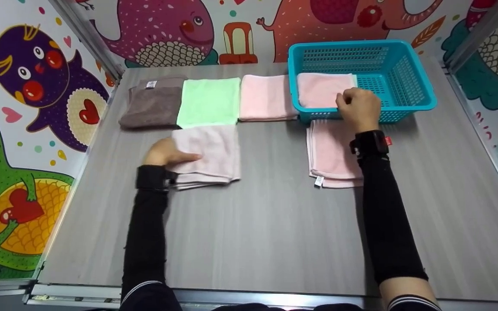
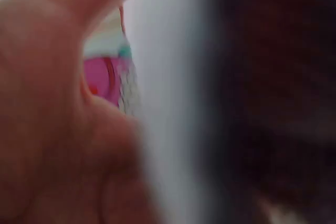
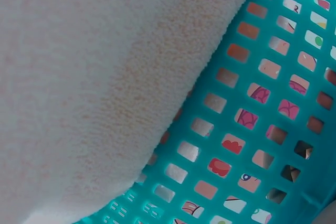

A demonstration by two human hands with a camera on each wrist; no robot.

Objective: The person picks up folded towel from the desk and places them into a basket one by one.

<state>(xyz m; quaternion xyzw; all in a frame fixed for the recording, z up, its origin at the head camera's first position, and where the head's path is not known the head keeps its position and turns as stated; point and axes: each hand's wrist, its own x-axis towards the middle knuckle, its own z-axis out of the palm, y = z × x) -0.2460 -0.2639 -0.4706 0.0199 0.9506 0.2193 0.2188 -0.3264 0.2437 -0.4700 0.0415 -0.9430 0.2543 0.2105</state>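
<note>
In the head view my left hand [image 1: 164, 153] grips the left side of a pale pink folded towel [image 1: 210, 151], thumb across its top, other fingers hidden. The left wrist view is mostly blurred hand and a white-to-dark shape. My right hand [image 1: 360, 108], fingers curled, is over the front rim of a teal plastic basket [image 1: 426, 93]. It holds the near right part of a folded pink towel [image 1: 318, 88] inside; the exact grip is hidden. In the right wrist view, the towel [image 3: 105, 98] hangs close beside the perforated basket wall [image 3: 252, 100].
Along the back lie folded brown [image 1: 156, 103], green [image 1: 210, 101] and pink towels [image 1: 266, 97], left of the basket. Another folded pink towel [image 1: 331, 157] with a white tag is in front of the basket, partly under my right forearm. Cartoon-printed walls [image 1: 162, 34] enclose the grey table [image 1: 266, 224].
</note>
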